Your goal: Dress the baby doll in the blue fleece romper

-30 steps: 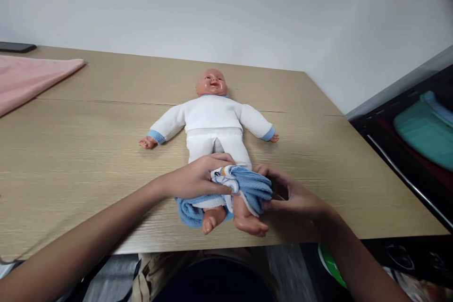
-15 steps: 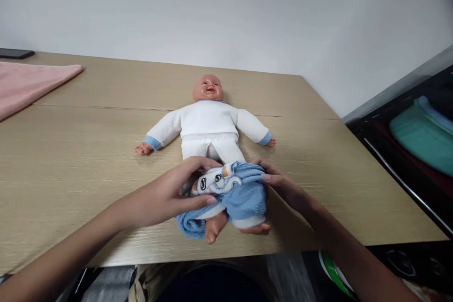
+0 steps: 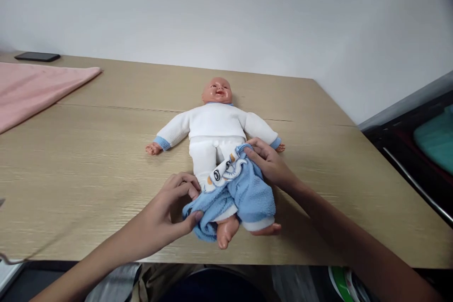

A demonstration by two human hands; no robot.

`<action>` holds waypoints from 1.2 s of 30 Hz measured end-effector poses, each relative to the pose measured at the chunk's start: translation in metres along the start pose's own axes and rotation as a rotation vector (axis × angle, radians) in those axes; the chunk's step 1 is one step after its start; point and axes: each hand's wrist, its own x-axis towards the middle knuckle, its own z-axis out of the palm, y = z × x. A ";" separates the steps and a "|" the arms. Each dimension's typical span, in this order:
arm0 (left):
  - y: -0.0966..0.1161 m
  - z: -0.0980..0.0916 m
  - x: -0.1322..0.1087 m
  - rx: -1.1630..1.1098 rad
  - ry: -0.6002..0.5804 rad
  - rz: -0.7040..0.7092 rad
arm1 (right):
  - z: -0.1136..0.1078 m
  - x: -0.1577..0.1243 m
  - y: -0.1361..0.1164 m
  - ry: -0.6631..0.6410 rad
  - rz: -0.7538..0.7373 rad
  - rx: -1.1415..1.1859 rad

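A baby doll point(image 3: 216, 120) in a white top with blue cuffs lies on its back on the table, head toward the wall. Blue terry pants point(image 3: 253, 193) with an embroidered cartoon face and white cuffs are bunched around its lower legs, both feet sticking out. My left hand point(image 3: 180, 207) pinches the pants' edge beside the doll's foot on the left. The waistband on the other side is gripped by my right hand point(image 3: 264, 158), higher up near the thigh. White cloth covers the doll's upper legs above the waistband.
A pink cloth point(image 3: 42, 89) lies on the table point(image 3: 106, 160) at the left, with a black phone point(image 3: 37, 56) behind it. To the right, beyond the table edge, is a dark container holding teal fabric point(image 3: 437, 137). A pale wall rises behind.
My right hand has drawn its side of the waistband up toward the doll's thigh. My left hand has shifted lower along the pants' edge. The view has turned slightly left.
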 end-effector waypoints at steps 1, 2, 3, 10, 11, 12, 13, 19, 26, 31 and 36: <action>-0.001 0.000 0.001 0.000 0.026 0.006 | -0.001 0.001 0.002 0.006 -0.027 -0.040; -0.002 0.000 0.001 0.016 0.074 0.013 | -0.002 0.000 0.004 0.005 -0.053 -0.079; -0.004 0.000 0.002 0.046 0.134 0.020 | -0.004 -0.001 0.004 -0.005 -0.077 -0.117; -0.016 -0.008 0.019 -0.048 0.242 0.064 | -0.008 -0.005 -0.002 -0.038 -0.284 -0.240; -0.019 -0.011 0.025 -0.078 0.253 0.063 | -0.005 -0.004 -0.002 -0.008 -0.256 -0.192; -0.022 -0.014 0.032 -0.101 0.276 0.055 | -0.002 -0.003 -0.001 0.023 -0.212 -0.135; -0.026 -0.017 0.040 -0.128 0.306 0.040 | 0.001 -0.001 0.000 0.050 -0.163 -0.079; -0.039 -0.032 0.080 -0.389 0.275 -0.067 | 0.007 0.007 0.008 0.088 -0.103 0.021; -0.024 -0.037 0.070 -0.081 0.185 0.064 | -0.001 -0.004 -0.008 0.024 -0.204 -0.251; -0.018 -0.044 0.081 0.035 0.264 0.158 | 0.008 0.011 -0.013 0.169 -0.270 -0.259; -0.020 -0.043 0.120 -0.313 0.325 -0.044 | 0.009 0.049 -0.006 0.218 -0.135 -0.189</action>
